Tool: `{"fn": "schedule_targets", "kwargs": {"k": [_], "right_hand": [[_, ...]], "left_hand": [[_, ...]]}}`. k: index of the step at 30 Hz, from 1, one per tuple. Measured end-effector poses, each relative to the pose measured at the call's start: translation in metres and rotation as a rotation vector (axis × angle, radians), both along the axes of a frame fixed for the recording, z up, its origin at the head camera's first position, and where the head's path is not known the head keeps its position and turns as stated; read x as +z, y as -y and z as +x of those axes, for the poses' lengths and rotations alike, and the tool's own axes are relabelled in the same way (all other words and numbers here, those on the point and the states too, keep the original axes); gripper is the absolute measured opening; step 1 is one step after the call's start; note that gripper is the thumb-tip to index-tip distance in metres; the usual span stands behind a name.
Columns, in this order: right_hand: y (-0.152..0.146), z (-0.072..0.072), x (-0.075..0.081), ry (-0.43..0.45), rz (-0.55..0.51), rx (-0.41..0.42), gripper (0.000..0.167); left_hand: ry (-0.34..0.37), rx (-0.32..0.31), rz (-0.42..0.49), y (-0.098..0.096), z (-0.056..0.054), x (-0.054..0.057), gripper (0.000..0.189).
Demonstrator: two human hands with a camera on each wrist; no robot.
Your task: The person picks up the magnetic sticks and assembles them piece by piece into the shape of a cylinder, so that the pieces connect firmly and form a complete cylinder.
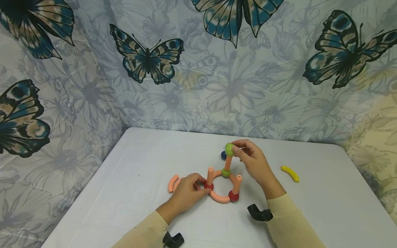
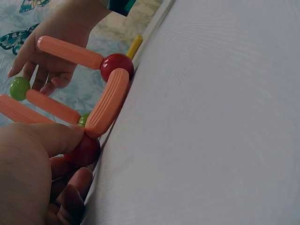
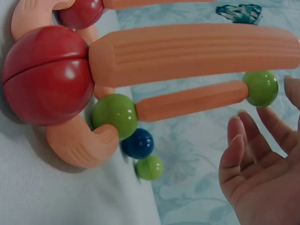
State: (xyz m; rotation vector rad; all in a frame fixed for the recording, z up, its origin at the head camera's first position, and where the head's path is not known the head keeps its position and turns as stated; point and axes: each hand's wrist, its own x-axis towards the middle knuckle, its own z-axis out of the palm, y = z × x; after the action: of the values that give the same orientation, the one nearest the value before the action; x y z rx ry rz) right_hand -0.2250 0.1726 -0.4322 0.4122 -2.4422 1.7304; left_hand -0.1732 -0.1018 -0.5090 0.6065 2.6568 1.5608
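On the white table stands a ring of curved orange sticks [image 1: 220, 199] joined by red and green balls. Two upright orange sticks rise from the red balls, and another rises from a green ball [image 1: 226, 172]. My left hand [image 1: 187, 193] pinches the left red ball [image 2: 85, 151] between thumb and fingers. By the top green ball [image 3: 261, 88], which caps the rear stick [image 3: 192, 101], is my right hand [image 1: 252, 162]. Its fingertips are close around that ball; a small gap to the thumb shows in the right wrist view, and firm contact is unclear.
A blue ball [image 3: 138, 143] and a loose green ball [image 3: 149, 168] lie behind the ring. Curved orange pieces [image 1: 173, 183] lie left of my left hand, partly covered by it. A yellow curved stick [image 1: 290, 174] lies to the right. Butterfly-patterned cloth [image 1: 173, 103] hangs behind the table.
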Motion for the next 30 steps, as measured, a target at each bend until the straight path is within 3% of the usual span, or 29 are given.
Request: {"fn": "schedule_targets", "kwargs": {"k": [7, 17, 23, 30], "right_hand": [[-0.008, -0.010, -0.009, 0.054, -0.074, -0.038, 0.055], [-0.013, -0.021, -0.031, 0.163, -0.209, 0.016, 0.062], [-0.011, -0.026, -0.042, 0.222, -0.146, 0.013, 0.055], [-0.007, -0.031, -0.042, 0.183, -0.059, 0.027, 0.041]], "left_hand": [[0.005, 0.000, -0.010, 0.000, 0.000, 0.001, 0.016], [0.003, 0.008, -0.017, 0.001, -0.001, 0.000, 0.016], [0.022, 0.003, -0.020, 0.000, 0.001, 0.000, 0.016], [0.004, 0.008, -0.024, 0.000, 0.001, -0.001, 0.016]]}}
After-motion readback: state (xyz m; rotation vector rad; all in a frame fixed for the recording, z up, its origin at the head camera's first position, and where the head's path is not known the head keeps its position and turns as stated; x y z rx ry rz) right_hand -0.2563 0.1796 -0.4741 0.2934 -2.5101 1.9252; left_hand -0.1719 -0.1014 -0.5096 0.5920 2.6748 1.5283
